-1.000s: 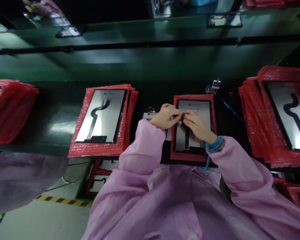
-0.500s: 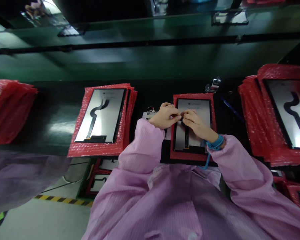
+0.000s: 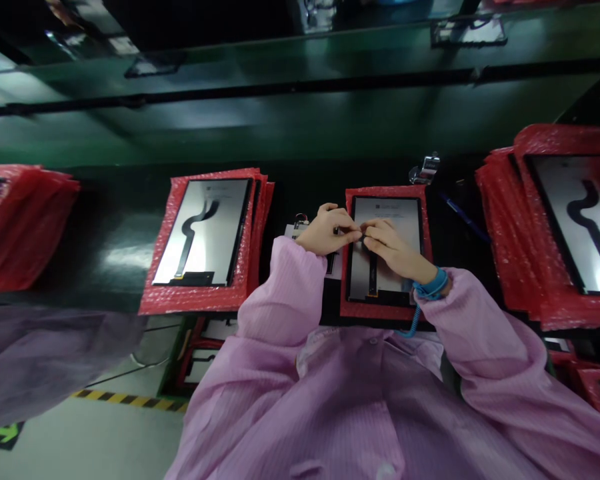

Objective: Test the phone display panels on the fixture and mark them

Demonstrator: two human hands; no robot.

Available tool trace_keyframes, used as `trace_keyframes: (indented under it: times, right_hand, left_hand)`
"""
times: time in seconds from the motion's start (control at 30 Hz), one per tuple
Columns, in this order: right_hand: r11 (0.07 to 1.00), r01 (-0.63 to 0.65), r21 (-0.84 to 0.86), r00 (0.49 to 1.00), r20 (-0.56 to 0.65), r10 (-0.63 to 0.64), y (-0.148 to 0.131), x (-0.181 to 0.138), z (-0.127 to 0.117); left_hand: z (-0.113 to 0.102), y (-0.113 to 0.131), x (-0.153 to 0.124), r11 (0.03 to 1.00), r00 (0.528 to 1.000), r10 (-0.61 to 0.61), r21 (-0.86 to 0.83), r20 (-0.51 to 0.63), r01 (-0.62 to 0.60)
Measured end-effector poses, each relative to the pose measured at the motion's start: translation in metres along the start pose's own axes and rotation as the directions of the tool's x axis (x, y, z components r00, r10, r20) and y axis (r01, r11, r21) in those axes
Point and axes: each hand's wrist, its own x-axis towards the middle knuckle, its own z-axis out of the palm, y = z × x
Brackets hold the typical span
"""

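A display panel (image 3: 400, 283) with a silvery back lies on red bubble-wrap bags (image 3: 355, 312) in front of me. Its black flex cable (image 3: 373, 270) runs up from the lower edge to my fingertips. My right hand (image 3: 393, 248), with a blue wrist strap (image 3: 431, 285), rests over the panel and pinches the upper part of the cable. Opposite it, at the panel's left edge, my left hand (image 3: 329, 230) has thumb and forefinger closed beside the right fingertips. A small dark bit shows within its curl; the fingers hide what they grip.
More panels on red bags lie left (image 3: 205, 227) and right (image 3: 565, 220). A shiny metal piece (image 3: 425, 170) and a blue pen (image 3: 464, 217) sit near the work. Partly behind my left wrist is a pale item (image 3: 293, 231). A co-worker's sleeve (image 3: 55, 360) shows at left.
My left fingers have shifted slightly, and a small dark bit now shows in that hand. The right hand stays at the cable. The view has moved a little.
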Motion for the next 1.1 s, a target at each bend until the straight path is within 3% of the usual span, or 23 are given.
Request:
trace_keyframes:
  times: [0.5, 0.57, 0.63, 0.7, 0.77, 0.8, 0.83, 1.0, 1.1]
  right_hand:
    - [0.998, 0.030, -0.051, 0.999, -0.029, -0.031, 0.002, 0.001, 0.004]
    - [0.998, 0.032, -0.050, 0.998, -0.046, -0.035, 0.001, 0.001, 0.003]
    - [0.999, 0.022, -0.029, 0.995, -0.101, -0.025, -0.001, 0.000, 0.003]
    - [1.000, -0.004, 0.007, 0.982, -0.187, 0.005, -0.001, -0.002, 0.002]
    - [0.998, -0.034, 0.044, 0.963, -0.267, 0.044, -0.001, -0.003, 0.000]
    - [0.997, -0.047, 0.061, 0.952, -0.298, 0.063, 0.000, -0.003, 0.000]
    - [0.995, -0.061, 0.074, 0.942, -0.325, 0.082, 0.001, -0.003, -0.001]
    - [0.990, -0.095, 0.104, 0.900, -0.415, 0.130, 0.005, -0.002, -0.005]
    - [0.988, -0.073, 0.134, 0.890, -0.438, 0.125, 0.009, -0.002, -0.006]
  left_hand:
    - [0.008, 0.002, 0.003, 0.997, 0.998, -0.039, 0.062, -0.040, 0.041]
    - [0.003, 0.005, 0.003, 0.995, 0.997, -0.015, 0.094, -0.077, 0.022]
    - [-0.003, 0.010, -0.002, 0.990, 0.981, 0.006, 0.142, -0.191, 0.021]
    - [-0.004, 0.018, -0.015, 0.976, 0.914, -0.006, 0.198, -0.406, 0.095]
    - [0.002, 0.025, -0.035, 0.948, 0.783, -0.030, 0.231, -0.622, 0.220]
    - [0.008, 0.028, -0.047, 0.929, 0.724, -0.037, 0.244, -0.689, 0.279]
    - [0.017, 0.030, -0.059, 0.910, 0.699, -0.036, 0.266, -0.714, 0.318]
    - [0.068, 0.028, -0.107, 0.822, 0.812, -0.059, 0.433, -0.581, 0.370]
    - [0.082, 0.023, -0.114, 0.803, 0.838, -0.079, 0.463, -0.540, 0.375]
